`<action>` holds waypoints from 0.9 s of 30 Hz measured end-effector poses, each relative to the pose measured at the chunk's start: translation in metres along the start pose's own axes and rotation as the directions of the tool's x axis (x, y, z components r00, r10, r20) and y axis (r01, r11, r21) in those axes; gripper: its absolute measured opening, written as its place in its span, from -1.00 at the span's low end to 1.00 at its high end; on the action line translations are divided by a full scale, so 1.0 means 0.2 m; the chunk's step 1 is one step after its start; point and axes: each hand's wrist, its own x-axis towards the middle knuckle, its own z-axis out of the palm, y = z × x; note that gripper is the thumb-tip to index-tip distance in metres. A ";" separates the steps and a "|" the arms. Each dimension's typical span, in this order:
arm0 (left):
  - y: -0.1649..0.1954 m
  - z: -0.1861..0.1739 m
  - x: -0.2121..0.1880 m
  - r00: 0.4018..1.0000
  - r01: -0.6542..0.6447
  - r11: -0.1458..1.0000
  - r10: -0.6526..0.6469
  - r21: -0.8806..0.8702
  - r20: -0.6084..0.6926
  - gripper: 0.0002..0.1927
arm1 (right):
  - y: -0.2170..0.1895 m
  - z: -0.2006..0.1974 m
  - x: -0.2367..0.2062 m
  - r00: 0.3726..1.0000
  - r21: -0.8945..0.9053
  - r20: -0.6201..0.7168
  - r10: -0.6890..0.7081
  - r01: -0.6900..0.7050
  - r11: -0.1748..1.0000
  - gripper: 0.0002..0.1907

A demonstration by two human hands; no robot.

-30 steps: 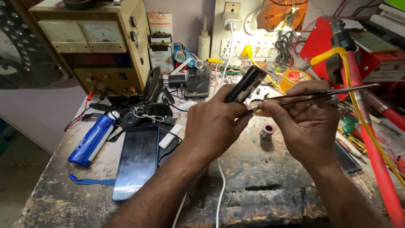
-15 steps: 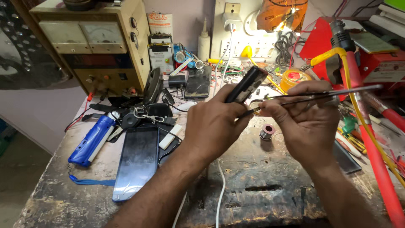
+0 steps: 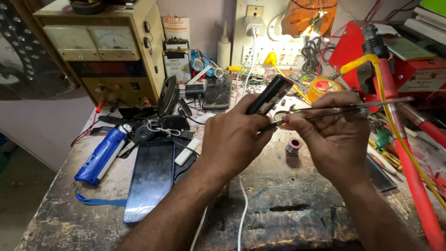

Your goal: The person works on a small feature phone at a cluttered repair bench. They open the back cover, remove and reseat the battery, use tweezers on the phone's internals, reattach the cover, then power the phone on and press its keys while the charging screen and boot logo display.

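Currently my left hand (image 3: 232, 139) has its grip clenched around a small black device (image 3: 270, 95), tilted up above the scarred table (image 3: 288, 214), while my right hand (image 3: 337, 137) pinches long metal tweezers (image 3: 344, 109) whose tips meet the device's lower end. Below the hands, on the table, sits a small solder spool (image 3: 292, 146), and a white cable (image 3: 243, 209) runs toward me. Left of the hands lie a dark phone (image 3: 151, 179), face up, a blue torch (image 3: 101, 155) just beside it and a key bunch (image 3: 158, 126), with the yellow power supply (image 3: 104, 49) behind.
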 end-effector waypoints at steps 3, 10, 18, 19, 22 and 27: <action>0.00 0.00 0.00 1.000 -0.010 1.000 0.010 -0.015 -0.012 -0.85 | 0.00 0.00 0.00 1.000 0.028 -0.007 -0.002 0.002 1.000 -0.59; 0.00 -0.01 0.01 1.000 -0.005 1.000 0.005 -0.014 -0.022 -0.84 | -0.01 -0.01 0.00 1.000 0.078 0.000 0.008 -0.008 0.997 -0.61; 0.00 0.00 0.00 1.000 -0.014 1.000 0.014 0.013 -0.019 -0.86 | 0.00 0.01 -0.01 1.000 -0.047 -0.006 -0.018 0.017 0.999 -0.59; 0.00 0.01 0.00 1.000 -0.008 1.000 0.008 0.012 -0.008 -0.87 | 0.00 0.01 -0.01 1.000 -0.065 -0.017 -0.023 0.021 0.998 -0.58; -0.01 0.01 0.00 1.000 -0.010 1.000 0.010 0.024 -0.012 -0.87 | 0.00 0.01 -0.01 1.000 -0.060 0.002 0.007 -0.007 0.998 -0.61; -0.01 0.01 0.01 1.000 0.007 1.000 -0.007 0.014 0.000 -0.86 | 0.01 0.01 0.00 1.000 -0.020 0.004 -0.023 0.023 1.000 -0.61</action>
